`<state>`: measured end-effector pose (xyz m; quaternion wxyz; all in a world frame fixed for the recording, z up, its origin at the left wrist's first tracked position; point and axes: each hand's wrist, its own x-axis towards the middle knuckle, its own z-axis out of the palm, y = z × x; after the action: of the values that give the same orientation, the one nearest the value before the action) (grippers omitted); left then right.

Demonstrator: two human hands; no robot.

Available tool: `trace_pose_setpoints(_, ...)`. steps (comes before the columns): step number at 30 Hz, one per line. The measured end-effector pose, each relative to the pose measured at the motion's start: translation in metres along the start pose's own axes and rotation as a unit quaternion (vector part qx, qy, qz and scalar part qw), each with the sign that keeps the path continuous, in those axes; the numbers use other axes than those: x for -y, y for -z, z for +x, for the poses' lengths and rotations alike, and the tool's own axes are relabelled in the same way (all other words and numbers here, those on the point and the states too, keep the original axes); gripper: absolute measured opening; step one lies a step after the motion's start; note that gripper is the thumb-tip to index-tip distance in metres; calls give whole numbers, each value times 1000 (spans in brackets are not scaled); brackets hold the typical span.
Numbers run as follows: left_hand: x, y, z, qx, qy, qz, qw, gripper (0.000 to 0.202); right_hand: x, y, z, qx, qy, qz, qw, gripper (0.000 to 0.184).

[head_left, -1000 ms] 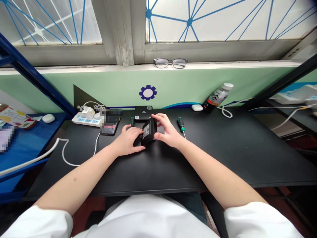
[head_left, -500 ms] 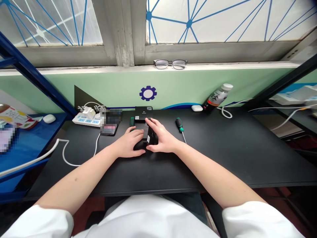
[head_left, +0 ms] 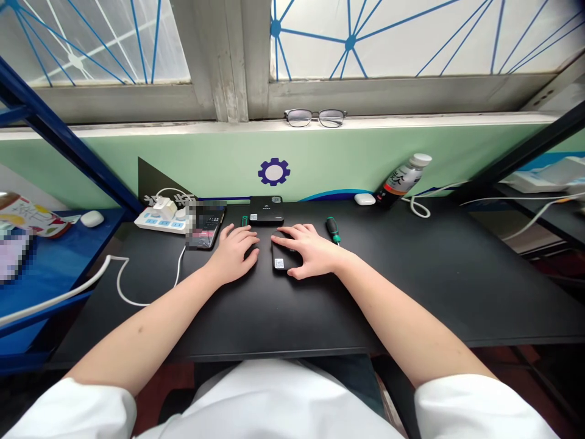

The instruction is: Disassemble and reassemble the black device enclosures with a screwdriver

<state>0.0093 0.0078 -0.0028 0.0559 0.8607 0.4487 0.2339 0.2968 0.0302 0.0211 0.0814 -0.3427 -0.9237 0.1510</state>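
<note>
A flat black box (head_left: 280,251) with a white QR label lies on the desk, its right part hidden under my right hand (head_left: 311,251). The fingers of that hand reach over the far side and the thumb sits at the near edge, gripping the box. My left hand (head_left: 232,255) rests open on the desktop, fingers apart and nothing in them. Just beyond its fingertips is a green-and-black handle (head_left: 245,220), partly covered. A second black box (head_left: 267,211) lies flat behind. To the right of my right hand is a green-and-black screwdriver (head_left: 333,229), its shaft mostly hidden.
At the left stand a white power strip (head_left: 162,219) and a phone (head_left: 208,225) with a white cable. A dark bottle (head_left: 402,180) leans against the green panel beside a white case (head_left: 364,199). Glasses (head_left: 315,118) rest on the sill. Blue shelving borders the left.
The box that both hands held on its edge now lies flat, slightly to the right. My left hand has let go and moved left; my right hand stays on the box.
</note>
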Motion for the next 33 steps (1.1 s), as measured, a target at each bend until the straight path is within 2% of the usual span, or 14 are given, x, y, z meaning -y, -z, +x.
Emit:
trace_pose_setpoints(4, 2, -2, 1, -14, 20, 5, 1000, 24, -6, 5, -3, 6, -21, -8, 1000, 94)
trace_pose_setpoints(21, 8, -6, 1, 5, 62, 41, 997, 27, -24, 12, -8, 4, -84, 18, 996, 90)
trace_pose_setpoints(33, 10, -8, 1, 1, 58, 59, 997, 30, -37, 3, -6, -30, -56, 11, 998, 86)
